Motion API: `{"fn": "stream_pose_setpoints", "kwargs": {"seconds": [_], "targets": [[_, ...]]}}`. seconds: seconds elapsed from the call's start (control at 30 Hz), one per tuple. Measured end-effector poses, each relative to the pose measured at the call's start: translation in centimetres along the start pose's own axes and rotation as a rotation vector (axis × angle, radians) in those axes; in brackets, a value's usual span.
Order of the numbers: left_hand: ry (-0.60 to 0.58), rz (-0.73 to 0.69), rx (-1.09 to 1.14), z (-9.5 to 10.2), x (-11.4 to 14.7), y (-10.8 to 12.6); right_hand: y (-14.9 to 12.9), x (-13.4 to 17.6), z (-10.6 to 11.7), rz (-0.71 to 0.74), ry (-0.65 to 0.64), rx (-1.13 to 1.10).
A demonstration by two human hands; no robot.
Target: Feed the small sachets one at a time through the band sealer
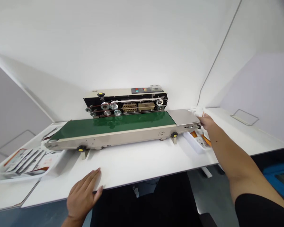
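A band sealer with a green conveyor belt (118,124) stands across the white table. At its right end, my right hand (205,121) has its fingers closed at the edge of the flat metal plate (183,117); part of the grip is hidden. Below that end sits a white tray (196,147) of orange and white packets (205,140). My left hand (84,192) lies flat on the table's front edge, fingers stretched out and holding nothing, in front of the sealer's left black knob (81,148).
Another white tray (61,162) with several upright packets (29,160) stands at the left, by the belt's end. Behind the belt are the sealer's rollers (114,106) and control panel (142,90), against a white wall. A blue bin (278,176) stands low at the right.
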State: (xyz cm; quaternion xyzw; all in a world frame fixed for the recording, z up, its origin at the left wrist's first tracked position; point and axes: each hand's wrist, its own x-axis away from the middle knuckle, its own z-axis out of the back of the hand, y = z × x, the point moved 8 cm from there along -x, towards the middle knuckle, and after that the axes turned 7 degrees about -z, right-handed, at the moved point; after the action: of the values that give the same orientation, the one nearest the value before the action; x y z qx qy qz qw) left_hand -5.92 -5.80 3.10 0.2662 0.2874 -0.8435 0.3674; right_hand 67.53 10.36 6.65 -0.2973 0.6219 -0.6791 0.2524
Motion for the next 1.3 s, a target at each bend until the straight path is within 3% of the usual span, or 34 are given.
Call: {"fn": "stream_pose_setpoints", "kwargs": {"seconds": [0.17,0.3,0.4,0.5,0.57,0.63,0.7,0.8,0.9,1.0,1.1,1.17,1.3], "targets": [[0.018,-0.011,-0.009,0.3,0.0,0.1,0.1,-1.1,4.0,-0.025,0.239,-0.329],[0.023,-0.004,-0.006,0.5,0.0,0.1,-0.9,-0.6,5.1,0.012,0.308,-0.492],[0.002,0.049,0.029,0.4,-0.1,-0.6,-3.6,1.8,5.0,0.146,0.327,-0.513],[-0.027,0.125,0.113,0.1,-0.6,-1.4,-7.1,6.8,3.9,0.363,0.326,-0.389],[-0.032,0.141,0.196,0.3,-1.8,-1.2,-8.5,11.5,2.0,0.471,0.299,-0.223],[-0.025,0.111,0.295,0.9,-3.7,-0.1,-8.4,16.9,-1.2,0.529,0.223,0.005],[-0.023,0.058,0.391,1.6,-6.2,1.6,-7.0,23.0,-6.1,0.620,0.042,0.236],[0.034,-0.038,0.515,2.2,-9.9,3.9,-3.8,34.0,-14.9,1.019,-0.332,0.517],[0.077,-0.140,0.576,1.0,-12.2,5.6,0.6,40.2,-20.9,1.161,-0.489,0.689],[-0.155,-0.230,0.647,-3.1,-12.7,7.2,3.3,41.0,-23.5,1.143,-0.443,0.758],[-0.379,-0.225,0.699,-6.8,-11.9,7.8,4.4,39.7,-23.8,1.107,-0.394,0.756],[-0.421,-0.209,0.704,-7.8,-11.6,7.8,4.8,39.1,-23.7,1.077,-0.427,0.728],[-0.417,-0.171,0.713,-7.8,-11.6,7.5,4.3,40.2,-23.2,1.112,-0.537,0.634]]}}
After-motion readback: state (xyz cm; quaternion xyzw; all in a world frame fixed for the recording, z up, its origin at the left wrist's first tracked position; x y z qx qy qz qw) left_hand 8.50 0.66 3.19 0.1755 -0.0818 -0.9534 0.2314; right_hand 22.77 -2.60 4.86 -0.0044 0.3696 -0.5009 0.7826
